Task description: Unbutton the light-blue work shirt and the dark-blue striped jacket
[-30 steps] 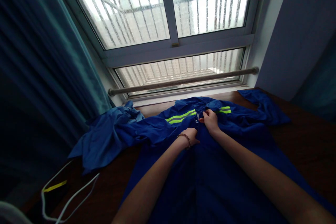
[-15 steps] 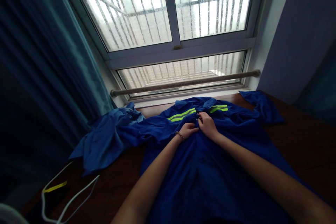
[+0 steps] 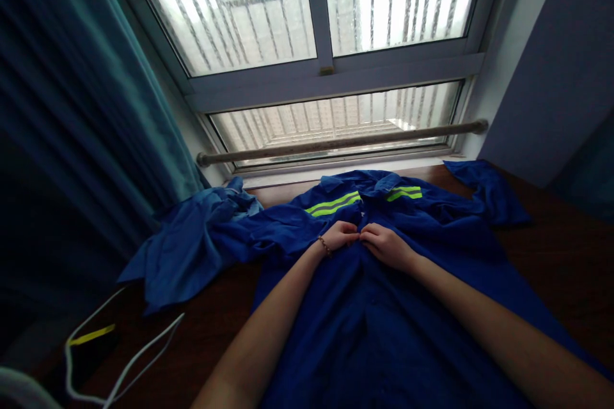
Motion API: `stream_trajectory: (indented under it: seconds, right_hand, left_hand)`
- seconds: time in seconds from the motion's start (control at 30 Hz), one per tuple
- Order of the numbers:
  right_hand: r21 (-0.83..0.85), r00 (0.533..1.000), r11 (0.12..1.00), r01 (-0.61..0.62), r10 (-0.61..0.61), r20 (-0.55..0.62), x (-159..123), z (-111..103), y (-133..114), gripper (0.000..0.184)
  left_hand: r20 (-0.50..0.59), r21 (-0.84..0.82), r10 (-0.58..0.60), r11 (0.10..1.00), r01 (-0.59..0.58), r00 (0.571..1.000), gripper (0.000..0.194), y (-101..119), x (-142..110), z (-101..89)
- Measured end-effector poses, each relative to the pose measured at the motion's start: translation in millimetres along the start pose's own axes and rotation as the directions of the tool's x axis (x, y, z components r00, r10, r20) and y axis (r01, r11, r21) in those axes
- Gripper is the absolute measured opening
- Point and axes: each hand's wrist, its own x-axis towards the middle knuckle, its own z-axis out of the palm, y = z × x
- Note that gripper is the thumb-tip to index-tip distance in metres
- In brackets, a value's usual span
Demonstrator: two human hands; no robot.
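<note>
A blue work jacket [image 3: 432, 307] with yellow-green reflective strips lies spread out, its collar toward the window. My left hand [image 3: 339, 236], with a beaded bracelet at the wrist, pinches the cloth at the jacket's front opening. Right beside it, my right hand [image 3: 386, 245] has its fingers closed on the opposite edge of that opening. The fingertips of both hands nearly meet just below the chest strips. Whatever small fastening may lie between them is too small to make out.
Lighter blue cloth [image 3: 180, 249] lies bunched at the left, by the curtain [image 3: 96, 89]. A white cable [image 3: 129, 367] loops at lower left near a dark object with a yellow edge [image 3: 92, 335]. A rail [image 3: 345, 142] crosses the window. Dark brown wood [image 3: 551, 262] shows at right.
My right hand has come down the jacket front from near the collar and now sits level with my left hand. The left hand stays about where it was. The view has shifted slightly.
</note>
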Motion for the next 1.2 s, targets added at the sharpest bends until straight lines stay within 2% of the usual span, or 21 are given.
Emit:
stream_trajectory:
  seconds: [0.13, 0.23, 0.37, 0.5, 0.6, 0.7, 0.77, 0.87, 0.97, 1.03, 1.1, 1.13, 1.17, 1.2]
  right_hand:
    - [-0.057, 0.998, 0.998, -0.031, 0.028, -0.056, -3.0, 3.5, -0.3, 0.019]
    - [-0.068, 0.988, 0.989, -0.130, 0.124, -0.089, -3.2, 6.7, -1.6, 0.018]
    - [0.002, 0.958, 0.963, -0.269, 0.267, -0.108, -1.6, 9.8, 1.9, 0.014]
    - [0.089, 0.928, 0.934, -0.346, 0.355, -0.116, -1.7, 13.9, 6.3, 0.010]
    - [0.096, 0.897, 0.911, -0.400, 0.411, -0.162, -2.4, 15.3, 5.0, 0.005]
    - [0.084, 0.880, 0.899, -0.430, 0.438, -0.182, -2.8, 13.4, 1.3, 0.025]
    - [0.041, 0.897, 0.909, -0.415, 0.416, -0.150, -3.1, 11.3, -0.7, 0.030]
    - [-0.027, 0.920, 0.923, -0.384, 0.380, -0.098, -4.4, 8.4, -1.0, 0.023]
    - [-0.047, 0.921, 0.925, -0.378, 0.370, -0.117, -4.4, 3.9, 2.7, 0.015]
    - [-0.013, 0.906, 0.920, -0.391, 0.382, -0.182, -1.9, -2.0, 6.5, 0.008]
    - [0.058, 0.865, 0.908, -0.416, 0.414, -0.282, 2.9, -11.0, 9.8, 0.008]
    - [0.095, 0.839, 0.901, -0.424, 0.430, -0.334, 5.7, -16.4, 10.9, 0.011]
    - [0.124, 0.811, 0.895, -0.428, 0.441, -0.384, 8.5, -22.3, 11.8, 0.013]
    - [0.142, 0.787, 0.892, -0.428, 0.446, -0.427, 11.0, -28.3, 12.3, 0.014]
  left_hand:
    - [-0.078, 0.055, 0.037, 0.998, -0.033, 0.996, 0.028, -3.7, -0.3, 5.9]
    - [-0.187, 0.216, 0.133, 0.972, -0.091, 0.973, 0.026, -8.4, 0.0, 11.6]
    - [-0.281, 0.373, 0.220, 0.922, -0.105, 0.934, 0.020, -9.0, -2.9, 18.4]
    - [-0.316, 0.448, 0.261, 0.889, -0.099, 0.912, 0.015, -3.4, -7.5, 23.0]
    - [-0.319, 0.492, 0.280, 0.866, -0.094, 0.906, 0.016, 1.3, -10.5, 24.8]
    - [-0.286, 0.543, 0.312, 0.832, -0.115, 0.906, 0.017, 6.4, -14.4, 27.1]
    - [-0.231, 0.624, 0.358, 0.768, -0.145, 0.905, 0.016, 11.6, -18.1, 29.6]
    - [-0.139, 0.774, 0.405, 0.613, -0.155, 0.904, 0.016, 24.1, -25.0, 35.3]
    - [-0.148, 0.840, 0.410, 0.532, -0.104, 0.900, 0.018, 43.5, -31.9, 42.7]
    - [-0.230, 0.827, 0.436, 0.559, -0.062, 0.870, 0.020, 58.6, -36.6, 47.4]
    - [-0.337, 0.766, 0.410, 0.643, -0.007, 0.847, 0.019, 72.7, -42.2, 50.3]
    - [-0.359, 0.722, 0.347, 0.691, 0.023, 0.866, 0.018, 78.5, -45.3, 50.9]
    - [-0.333, 0.678, 0.245, 0.734, 0.051, 0.911, 0.019, 83.3, -48.5, 50.9]
    - [-0.251, 0.638, 0.120, 0.767, 0.071, 0.961, 0.020, 86.9, -51.6, 50.4]
